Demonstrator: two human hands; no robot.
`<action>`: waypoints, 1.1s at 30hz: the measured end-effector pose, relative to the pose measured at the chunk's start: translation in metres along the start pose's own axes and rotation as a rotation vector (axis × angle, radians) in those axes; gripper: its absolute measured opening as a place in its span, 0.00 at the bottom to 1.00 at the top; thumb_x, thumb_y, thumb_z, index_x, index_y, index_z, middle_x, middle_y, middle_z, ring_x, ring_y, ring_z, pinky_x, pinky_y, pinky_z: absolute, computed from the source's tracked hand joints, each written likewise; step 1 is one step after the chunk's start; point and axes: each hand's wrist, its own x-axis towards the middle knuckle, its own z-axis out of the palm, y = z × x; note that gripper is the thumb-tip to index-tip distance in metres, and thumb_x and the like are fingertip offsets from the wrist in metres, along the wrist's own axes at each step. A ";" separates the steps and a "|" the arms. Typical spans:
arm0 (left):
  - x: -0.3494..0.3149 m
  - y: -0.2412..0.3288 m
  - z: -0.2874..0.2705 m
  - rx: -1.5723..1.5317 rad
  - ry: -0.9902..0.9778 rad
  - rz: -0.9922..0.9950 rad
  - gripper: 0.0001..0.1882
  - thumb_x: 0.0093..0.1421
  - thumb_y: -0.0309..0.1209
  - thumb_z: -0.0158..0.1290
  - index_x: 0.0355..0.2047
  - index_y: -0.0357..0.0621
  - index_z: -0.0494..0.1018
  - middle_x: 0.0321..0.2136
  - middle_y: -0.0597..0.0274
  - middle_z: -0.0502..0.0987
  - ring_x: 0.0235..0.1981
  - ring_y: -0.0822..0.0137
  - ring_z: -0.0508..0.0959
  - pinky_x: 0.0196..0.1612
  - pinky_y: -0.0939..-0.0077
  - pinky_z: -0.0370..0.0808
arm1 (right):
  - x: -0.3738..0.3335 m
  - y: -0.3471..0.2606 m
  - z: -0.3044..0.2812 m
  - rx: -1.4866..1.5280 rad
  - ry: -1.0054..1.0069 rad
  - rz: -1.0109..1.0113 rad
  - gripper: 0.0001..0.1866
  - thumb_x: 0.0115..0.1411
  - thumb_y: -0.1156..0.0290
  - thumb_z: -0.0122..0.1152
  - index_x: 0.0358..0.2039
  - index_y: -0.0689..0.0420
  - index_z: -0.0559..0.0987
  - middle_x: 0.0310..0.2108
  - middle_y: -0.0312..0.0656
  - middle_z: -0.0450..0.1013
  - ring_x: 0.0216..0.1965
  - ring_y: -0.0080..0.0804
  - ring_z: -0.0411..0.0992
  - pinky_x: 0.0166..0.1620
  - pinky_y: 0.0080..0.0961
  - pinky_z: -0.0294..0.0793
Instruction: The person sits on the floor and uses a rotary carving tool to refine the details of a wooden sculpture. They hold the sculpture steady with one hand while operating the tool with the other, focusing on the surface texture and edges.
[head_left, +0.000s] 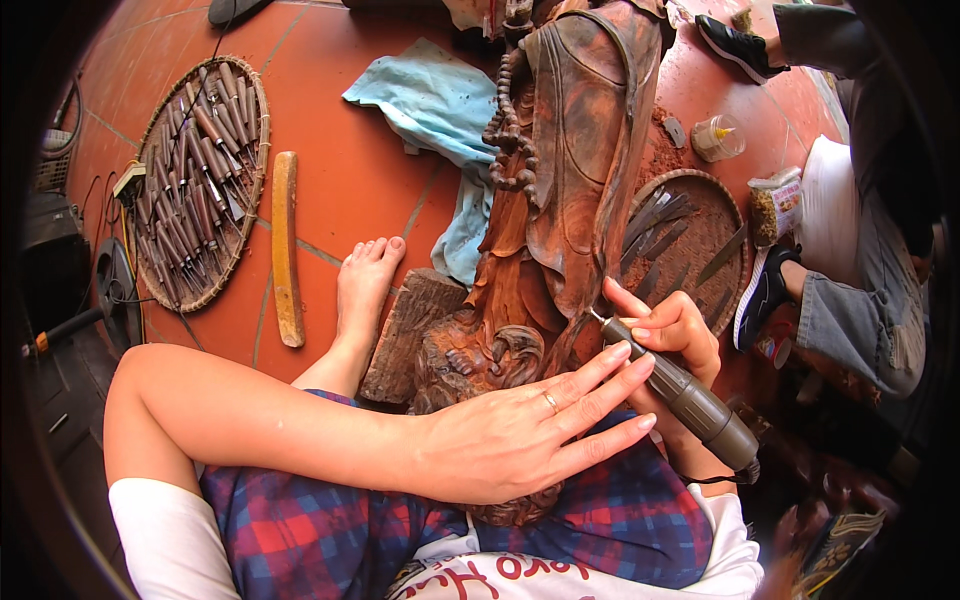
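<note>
A carved reddish-brown wooden statue (590, 130) with draped robes and a string of beads lies lengthwise in front of me, its carved near end between my legs. My right hand (685, 335) is closed around a dark rotary carving tool (700, 405). The tool's thin metal tip points up and left, close to the statue's right edge; I cannot tell whether it touches. Stretched across the near end of the statue, my left hand (530, 430) has its fingers straight, the fingertips resting against the tool. A ring is on one finger.
Left lies a round woven tray (265, 130) of wooden-handled chisels, beside a worn wooden stick (286, 250). A light blue cloth (430, 100) and wood block (412, 335) flank the statue. Right are a tray (735, 215) of blades, a jar (718, 138), a packet (775, 205) and another person's legs (860, 320).
</note>
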 end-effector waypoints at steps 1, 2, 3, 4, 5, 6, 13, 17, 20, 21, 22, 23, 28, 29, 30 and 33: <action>0.001 -0.001 0.000 -0.006 0.006 -0.003 0.34 0.56 0.27 0.49 0.65 0.38 0.58 0.65 0.30 0.52 0.67 0.39 0.57 0.61 0.58 0.68 | 0.001 0.000 0.001 0.004 0.015 0.003 0.11 0.51 0.78 0.70 0.30 0.63 0.74 0.29 0.45 0.69 0.32 0.31 0.75 0.54 0.59 0.74; 0.002 -0.002 0.000 0.007 0.004 0.001 0.34 0.56 0.26 0.49 0.65 0.38 0.58 0.65 0.30 0.52 0.67 0.39 0.57 0.61 0.58 0.68 | 0.002 -0.001 0.001 0.007 0.031 0.006 0.12 0.50 0.79 0.71 0.30 0.63 0.74 0.29 0.45 0.69 0.32 0.31 0.75 0.54 0.59 0.74; 0.003 -0.003 0.000 0.019 0.002 0.005 0.33 0.57 0.26 0.49 0.65 0.38 0.58 0.65 0.30 0.52 0.67 0.39 0.57 0.61 0.58 0.68 | 0.003 -0.001 0.001 0.010 0.047 0.009 0.12 0.50 0.79 0.71 0.30 0.63 0.74 0.29 0.45 0.69 0.32 0.30 0.75 0.54 0.58 0.75; 0.005 -0.004 0.000 0.030 0.001 0.010 0.33 0.57 0.26 0.48 0.65 0.38 0.58 0.65 0.31 0.52 0.67 0.39 0.57 0.61 0.59 0.68 | 0.003 0.000 0.001 0.018 0.056 0.001 0.12 0.50 0.79 0.71 0.30 0.63 0.74 0.29 0.45 0.69 0.32 0.30 0.75 0.54 0.58 0.75; 0.005 -0.005 0.000 0.028 0.005 0.011 0.33 0.57 0.26 0.48 0.65 0.38 0.58 0.65 0.31 0.53 0.67 0.40 0.57 0.61 0.59 0.68 | 0.003 0.002 0.001 0.030 0.065 -0.010 0.12 0.50 0.80 0.71 0.30 0.63 0.74 0.29 0.45 0.69 0.32 0.30 0.75 0.53 0.58 0.75; 0.006 -0.006 0.000 0.025 0.009 0.013 0.33 0.57 0.26 0.48 0.65 0.38 0.59 0.65 0.31 0.53 0.67 0.40 0.57 0.61 0.59 0.68 | 0.004 0.003 0.000 0.041 0.074 -0.020 0.12 0.49 0.80 0.71 0.30 0.63 0.74 0.29 0.45 0.69 0.32 0.31 0.75 0.53 0.58 0.76; 0.000 0.000 -0.001 0.023 -0.001 -0.003 0.32 0.57 0.26 0.48 0.64 0.38 0.60 0.65 0.30 0.54 0.67 0.40 0.58 0.60 0.60 0.69 | 0.000 0.002 0.001 0.037 -0.006 -0.009 0.13 0.49 0.79 0.71 0.30 0.65 0.73 0.31 0.46 0.67 0.33 0.32 0.76 0.55 0.60 0.73; -0.005 0.003 -0.004 0.019 -0.035 -0.009 0.32 0.57 0.27 0.48 0.64 0.38 0.60 0.64 0.30 0.54 0.66 0.40 0.59 0.61 0.59 0.68 | -0.003 -0.001 0.002 -0.016 -0.055 -0.030 0.13 0.49 0.79 0.71 0.31 0.65 0.74 0.29 0.46 0.67 0.31 0.33 0.76 0.56 0.61 0.71; -0.008 0.006 -0.006 0.012 -0.067 -0.018 0.32 0.57 0.27 0.48 0.64 0.38 0.60 0.64 0.31 0.55 0.65 0.39 0.60 0.62 0.58 0.66 | -0.003 -0.005 0.003 -0.074 -0.096 -0.038 0.13 0.49 0.81 0.70 0.32 0.64 0.73 0.28 0.46 0.68 0.31 0.32 0.76 0.58 0.63 0.68; -0.010 0.008 -0.008 0.015 -0.084 -0.026 0.32 0.58 0.27 0.48 0.64 0.38 0.60 0.64 0.31 0.55 0.65 0.39 0.60 0.63 0.57 0.66 | -0.003 -0.007 0.003 -0.075 -0.111 -0.039 0.13 0.49 0.80 0.70 0.31 0.64 0.73 0.28 0.46 0.68 0.31 0.33 0.76 0.58 0.63 0.68; -0.011 0.010 -0.008 0.017 -0.101 -0.034 0.32 0.58 0.27 0.48 0.64 0.38 0.60 0.64 0.31 0.55 0.65 0.38 0.60 0.63 0.57 0.65 | -0.001 -0.008 0.003 -0.082 -0.126 -0.036 0.13 0.49 0.79 0.71 0.31 0.64 0.73 0.29 0.46 0.68 0.31 0.33 0.76 0.58 0.63 0.67; -0.012 0.011 -0.008 0.023 -0.098 -0.037 0.32 0.58 0.27 0.49 0.64 0.39 0.60 0.64 0.31 0.54 0.66 0.38 0.59 0.63 0.57 0.65 | -0.001 -0.010 0.003 -0.094 -0.139 -0.032 0.13 0.49 0.79 0.71 0.30 0.64 0.73 0.29 0.46 0.68 0.31 0.33 0.76 0.59 0.63 0.67; -0.008 0.003 -0.004 0.065 -0.099 -0.005 0.35 0.56 0.29 0.55 0.65 0.39 0.60 0.65 0.31 0.52 0.66 0.37 0.57 0.63 0.55 0.64 | -0.002 -0.004 0.003 -0.053 -0.051 -0.037 0.12 0.50 0.79 0.71 0.30 0.63 0.73 0.28 0.45 0.68 0.31 0.31 0.76 0.56 0.61 0.71; -0.005 0.002 -0.004 0.043 -0.096 -0.012 0.36 0.55 0.30 0.56 0.64 0.39 0.60 0.65 0.31 0.52 0.66 0.36 0.57 0.63 0.55 0.64 | -0.002 -0.001 0.002 -0.038 -0.029 -0.041 0.12 0.50 0.80 0.71 0.30 0.63 0.73 0.27 0.45 0.68 0.31 0.31 0.75 0.55 0.60 0.72; -0.003 0.002 -0.004 0.021 -0.094 -0.018 0.37 0.55 0.30 0.58 0.64 0.39 0.60 0.65 0.31 0.52 0.67 0.36 0.57 0.64 0.55 0.64 | 0.000 0.002 0.005 -0.026 0.022 -0.066 0.12 0.49 0.81 0.70 0.27 0.65 0.72 0.24 0.43 0.68 0.26 0.28 0.71 0.53 0.52 0.77; 0.004 -0.001 -0.006 0.028 -0.109 -0.022 0.38 0.54 0.32 0.60 0.64 0.40 0.60 0.65 0.31 0.52 0.67 0.36 0.56 0.64 0.54 0.63 | 0.003 0.005 0.002 -0.037 0.045 -0.085 0.12 0.48 0.81 0.70 0.27 0.65 0.72 0.24 0.43 0.67 0.26 0.28 0.70 0.52 0.52 0.78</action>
